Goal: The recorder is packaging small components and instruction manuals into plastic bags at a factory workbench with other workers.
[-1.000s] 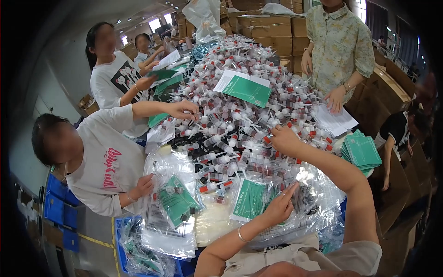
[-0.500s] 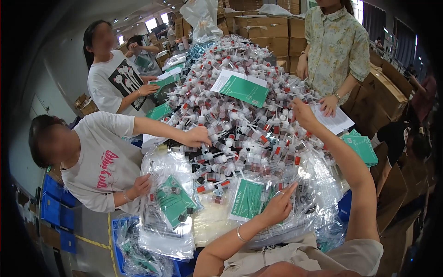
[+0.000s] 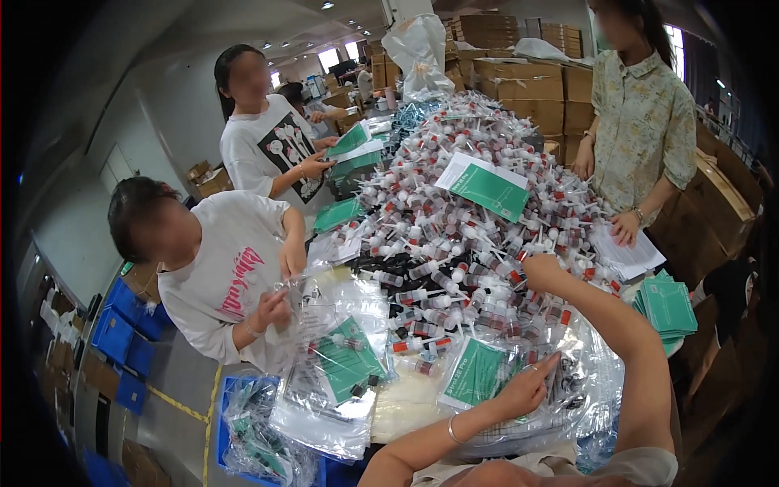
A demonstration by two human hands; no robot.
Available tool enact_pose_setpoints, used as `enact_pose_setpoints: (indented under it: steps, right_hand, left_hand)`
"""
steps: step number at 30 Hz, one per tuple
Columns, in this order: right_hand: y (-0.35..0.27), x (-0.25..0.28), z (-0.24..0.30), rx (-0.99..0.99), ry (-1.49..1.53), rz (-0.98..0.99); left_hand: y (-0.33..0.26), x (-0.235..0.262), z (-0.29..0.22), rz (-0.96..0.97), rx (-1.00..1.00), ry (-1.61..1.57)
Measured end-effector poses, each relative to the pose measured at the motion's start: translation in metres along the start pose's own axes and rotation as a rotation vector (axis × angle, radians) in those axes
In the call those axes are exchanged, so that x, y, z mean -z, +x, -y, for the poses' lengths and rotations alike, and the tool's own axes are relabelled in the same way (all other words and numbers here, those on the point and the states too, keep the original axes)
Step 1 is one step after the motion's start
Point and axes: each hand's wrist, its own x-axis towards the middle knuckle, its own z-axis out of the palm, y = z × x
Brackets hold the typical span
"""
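Observation:
A clear plastic bag lies in front of me, with a green printed booklet at its left side. My left hand, with a bangle on its wrist, has closed fingers at this bag, the index finger stretched along it. Beyond it rises a large heap of small clear bottles with white nozzles, some with red parts and dark contents. My right hand is at the heap's right side, fingers curled down among the bottles; what they pinch is hidden.
A stack of green booklets sits at the right edge. Across the heap lies another booklet with white sheets. Co-workers stand left and far right; the nearest handles a clear bag. A blue crate of filled bags stands lower left.
The view has swung left. My right hand has come down onto the heap, its fingers now curled. The nearest co-worker's hand has withdrawn from the heap to the bag. My left hand stays at my bag.

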Motion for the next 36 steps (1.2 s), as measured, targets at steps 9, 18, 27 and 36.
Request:
enact_pose_setpoints:
  steps: [9,18,27,36]
  right_hand:
    - [0.035,0.004,-0.051,0.018,0.17,0.03]
    - [0.01,0.043,-0.084,0.078,0.715,0.197]
    - [-0.134,0.107,-0.038,0.043,1.153,0.322]
    - [-0.206,0.036,-0.012,-0.087,1.356,0.745]
  left_hand:
    - [-0.002,-0.001,0.002,-0.02,-0.034,0.025]
    - [0.001,0.01,-0.001,0.014,0.097,-0.014]
    - [0.007,0.012,-0.005,-0.01,0.162,-0.207]
    - [0.013,0.022,-0.031,-0.102,0.134,-0.247]
